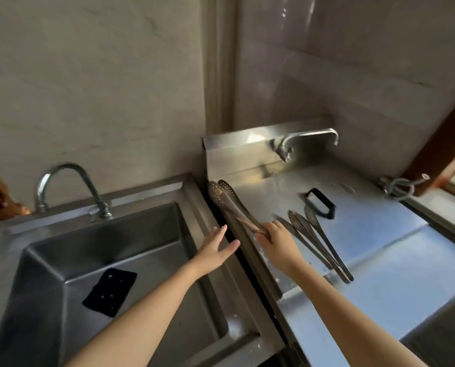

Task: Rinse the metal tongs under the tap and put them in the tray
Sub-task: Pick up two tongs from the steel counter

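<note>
Two tongs [319,245] lie on the steel top at three o'clock; the right hand [276,242] clamps a third pair [234,207], left hand [215,250] spread empty. Gripped by the tail, it may slip into the gap.

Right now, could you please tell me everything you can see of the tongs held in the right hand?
The tongs are shiny metal, with two long slim arms ending in oval, perforated spoon-like heads. The arms lie close together, nearly shut. The right hand grips their handle end, so the heads point away toward the wall, above the rim between the sink and the steel counter. Only that hand touches them; the left hand is open beside them.
</note>
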The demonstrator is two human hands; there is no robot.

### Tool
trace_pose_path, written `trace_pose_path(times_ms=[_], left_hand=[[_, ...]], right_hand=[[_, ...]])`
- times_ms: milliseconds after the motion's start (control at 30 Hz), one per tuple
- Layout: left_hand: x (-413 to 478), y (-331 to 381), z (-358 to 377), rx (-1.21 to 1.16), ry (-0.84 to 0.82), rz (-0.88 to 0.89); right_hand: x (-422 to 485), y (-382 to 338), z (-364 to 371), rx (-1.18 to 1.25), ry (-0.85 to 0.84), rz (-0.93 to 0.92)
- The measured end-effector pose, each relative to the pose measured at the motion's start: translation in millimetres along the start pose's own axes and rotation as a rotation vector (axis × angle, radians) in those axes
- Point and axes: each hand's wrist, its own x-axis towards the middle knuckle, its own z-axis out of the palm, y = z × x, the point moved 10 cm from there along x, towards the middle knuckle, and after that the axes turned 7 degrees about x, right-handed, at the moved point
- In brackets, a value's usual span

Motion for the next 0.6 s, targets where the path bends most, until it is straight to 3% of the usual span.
trace_pose_path(times_ms=[100, 300, 500, 600], left_hand=[[-33, -3, -69, -0.329, 0.170, 0.040], [-95, -56, -182, -0.595, 0.488, 0.001], [-163, -103, -258, -1.253, 0.700, 0.245], [-192, -134, -282, -1.381, 0.798, 0.269]], right_hand=[[14, -65, 14, 0.057, -0.022, -0.148], [18, -186, 81, 0.169, -0.203, -0.356], [9, -269, 162, 0.325, -0.449, -0.335], [1, -300, 208, 0.385, -0.601, -0.303]])
